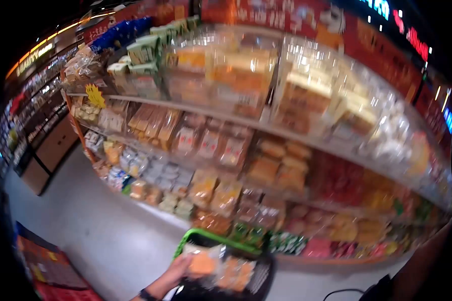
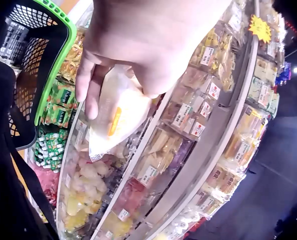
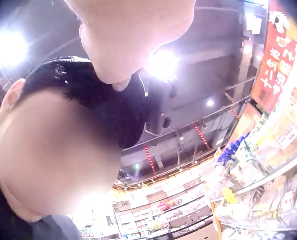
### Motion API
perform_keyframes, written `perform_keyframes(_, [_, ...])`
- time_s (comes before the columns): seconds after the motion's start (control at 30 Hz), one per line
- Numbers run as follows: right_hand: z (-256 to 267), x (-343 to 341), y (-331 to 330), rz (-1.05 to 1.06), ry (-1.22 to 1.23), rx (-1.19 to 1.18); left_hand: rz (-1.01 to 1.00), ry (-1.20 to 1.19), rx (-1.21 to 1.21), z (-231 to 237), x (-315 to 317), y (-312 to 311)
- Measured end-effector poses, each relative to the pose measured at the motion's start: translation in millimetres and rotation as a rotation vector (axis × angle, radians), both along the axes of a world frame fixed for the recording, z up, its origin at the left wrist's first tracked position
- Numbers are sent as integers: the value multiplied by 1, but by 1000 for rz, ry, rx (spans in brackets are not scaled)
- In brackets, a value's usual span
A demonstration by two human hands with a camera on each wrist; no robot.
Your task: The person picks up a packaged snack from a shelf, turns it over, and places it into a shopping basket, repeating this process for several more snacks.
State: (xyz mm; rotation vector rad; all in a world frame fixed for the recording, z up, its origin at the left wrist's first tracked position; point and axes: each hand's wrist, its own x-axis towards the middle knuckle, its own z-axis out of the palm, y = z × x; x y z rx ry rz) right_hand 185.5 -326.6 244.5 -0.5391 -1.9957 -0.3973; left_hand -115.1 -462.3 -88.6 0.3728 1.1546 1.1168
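My left hand (image 1: 178, 268) pinches a clear-wrapped food packet (image 2: 119, 112) between thumb and fingers; an orange mark shows on its pale face in the left wrist view. In the head view this hand is over a black shopping basket (image 1: 258, 248) with a green rim. Another clear pack of orange-brown pieces (image 1: 236, 273) is inside the basket. My right hand (image 3: 138, 37) is raised close to the person's dark cap (image 3: 83, 80) in the right wrist view, outside the head view. Most of its fingers are hidden, and I cannot tell whether it holds anything.
Tiered shelves (image 1: 226, 108) packed with bagged snacks and breads stand ahead. A yellow starburst tag (image 1: 94, 95) marks their left end. A red display box (image 1: 55, 266) is at lower left, beside grey floor (image 1: 105, 220). Other store shelving (image 1: 50, 145) stands farther left.
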Motion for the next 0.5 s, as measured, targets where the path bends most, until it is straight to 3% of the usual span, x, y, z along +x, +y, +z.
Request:
perform_keyframes(0.07, [-7, -4, -5, 80, 14, 0, -60, -52, -57, -13, 3, 8])
perform_keyframes(0.13, [-23, -1, -12, 165, 77, -9, -117, 71, -123, -29, 8, 18])
perform_keyframes(0.17, [-30, -3, -14, 184, 114, -30, -83, 27, -135, -59, 8, 19])
perform_keyframes(0.27, [-96, 2, -18, 253, 301, -329, -170, 106, -233, -76, 21, 30])
perform_keyframes(0.37, [-228, -1, -19, 55, 425, -979, -247, 13, -251, -147, 32, 34])
perform_keyframes(0.4, [-276, -8, -19, -47, 528, -1363, -322, 30, -326, -173, 33, 32])
perform_keyframes(0.43, [-331, -11, -21, -145, 570, -1601, -247, -10, -342, -191, 45, 35])
perform_keyframes(0.47, [-397, -12, -32, -96, 751, -1820, -203, -30, -355, -189, 59, 45])
perform_keyframes(0.5, [-491, -8, -54, -107, 739, -1892, -259, -29, -304, -221, 62, 45])
